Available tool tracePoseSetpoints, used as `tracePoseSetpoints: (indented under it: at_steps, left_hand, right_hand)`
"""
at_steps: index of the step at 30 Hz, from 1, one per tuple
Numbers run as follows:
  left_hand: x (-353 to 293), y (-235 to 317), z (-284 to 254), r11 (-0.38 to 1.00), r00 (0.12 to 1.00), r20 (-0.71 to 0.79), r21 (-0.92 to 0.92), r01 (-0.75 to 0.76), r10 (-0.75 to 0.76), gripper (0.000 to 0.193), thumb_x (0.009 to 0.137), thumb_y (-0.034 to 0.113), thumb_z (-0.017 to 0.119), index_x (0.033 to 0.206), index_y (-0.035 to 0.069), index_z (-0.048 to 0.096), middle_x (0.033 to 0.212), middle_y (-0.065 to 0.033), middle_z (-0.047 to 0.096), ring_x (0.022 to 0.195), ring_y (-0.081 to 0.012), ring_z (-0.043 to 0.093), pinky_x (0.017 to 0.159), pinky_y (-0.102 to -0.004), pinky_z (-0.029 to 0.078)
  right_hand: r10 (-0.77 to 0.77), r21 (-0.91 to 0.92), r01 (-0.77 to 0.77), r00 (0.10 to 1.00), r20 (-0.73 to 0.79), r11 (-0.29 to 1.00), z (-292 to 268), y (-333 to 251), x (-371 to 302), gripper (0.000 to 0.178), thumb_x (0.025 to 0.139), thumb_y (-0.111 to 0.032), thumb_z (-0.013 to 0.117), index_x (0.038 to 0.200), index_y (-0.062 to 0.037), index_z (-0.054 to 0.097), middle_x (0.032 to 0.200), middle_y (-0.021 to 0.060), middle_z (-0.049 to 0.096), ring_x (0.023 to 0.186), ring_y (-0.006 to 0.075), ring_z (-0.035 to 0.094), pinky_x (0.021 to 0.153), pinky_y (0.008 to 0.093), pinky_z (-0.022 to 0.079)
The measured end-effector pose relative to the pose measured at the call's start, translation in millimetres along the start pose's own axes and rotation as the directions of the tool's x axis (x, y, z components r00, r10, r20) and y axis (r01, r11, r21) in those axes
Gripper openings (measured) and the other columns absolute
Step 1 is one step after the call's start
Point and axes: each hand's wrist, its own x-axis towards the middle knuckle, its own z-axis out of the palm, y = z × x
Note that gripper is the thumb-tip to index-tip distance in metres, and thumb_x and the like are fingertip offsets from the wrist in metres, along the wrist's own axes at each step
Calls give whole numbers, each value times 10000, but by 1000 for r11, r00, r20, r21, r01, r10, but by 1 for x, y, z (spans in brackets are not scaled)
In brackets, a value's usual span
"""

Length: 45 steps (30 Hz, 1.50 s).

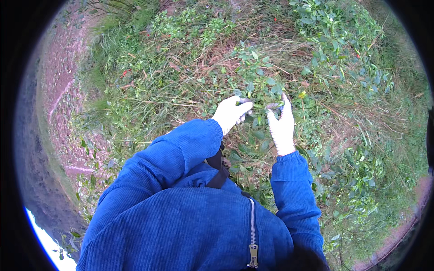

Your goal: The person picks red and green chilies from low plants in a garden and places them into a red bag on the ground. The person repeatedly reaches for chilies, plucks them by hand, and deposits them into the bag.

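Left hand (229, 114): white glove, greyish on the finger side; enters from the lower left. Thumb and fingers are drawn together, with the thumb pointing toward the other hand. The tips close on the near end of a slender green piece (258, 106); whether this is a pod or a stem is too small to tell.

Right hand (282, 131): matching white glove, upright in the view, back of the hand toward the lower edge. Thumb and fingers bend inward among the leaves, the thumb on the left side. How tightly they close, and on what, cannot be told, as foliage crowds the tips.

Slender green piece: one, lying roughly crosswise in the narrow space between the two hands, at the foot of the leafy plant (253, 67), whose leaves stand just beyond and above the fingers.

Surroundings: a yellow leaf (302, 95), near the right hand on its right; dry grass (275, 49), strewn among green growth; small red spots (125, 72), well apart from the hands at upper left; bare reddish soil (61, 77), far left.

Clothing: blue ribbed jacket (181, 221), cuffs meeting the gloves; metal zip (253, 226) down its front.
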Motion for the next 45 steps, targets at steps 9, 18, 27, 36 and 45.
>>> tracePoseSetpoints:
  at_steps: [9,18,27,36,45]
  left_hand:
    - [1,-3,-36,691,835,501,-521,500,-227,148,974,143,562,1018,2,573,800,-74,597,491,-44,426,364,-168,322]
    - [-19,-1,-62,789,857,463,-429,440,-226,190,958,134,587,1034,-39,577,733,-77,565,463,-54,393,382,-177,317]
    - [-42,22,-73,895,925,363,-369,251,-109,197,953,213,604,1008,24,595,805,-77,620,514,-46,420,417,-166,308]
    - [-11,15,-13,948,990,9,285,-139,143,215,895,176,647,1033,12,666,779,-12,654,557,-85,529,511,-244,444]
    - [5,5,-28,786,907,361,-486,382,-218,188,956,198,596,1019,21,583,852,-76,604,561,-97,502,423,-193,375]
  right_hand:
    - [108,-65,-97,972,207,993,-5,-2,-1,204,820,-140,697,971,-7,669,817,103,641,706,212,584,650,332,464]
    - [-262,-164,298,942,211,940,20,10,4,146,845,-78,610,969,-7,641,876,132,640,807,262,614,735,348,483]
    - [-38,-48,45,991,132,998,-12,-8,17,183,864,-119,657,1029,-44,681,934,105,669,832,204,638,755,313,491]
    - [-160,18,159,981,111,987,24,10,2,254,756,-100,745,966,-7,638,974,124,641,888,250,618,795,328,487]
    - [142,332,-215,963,229,919,20,10,-3,252,832,-92,700,1056,8,639,1050,140,655,950,225,622,858,319,486]
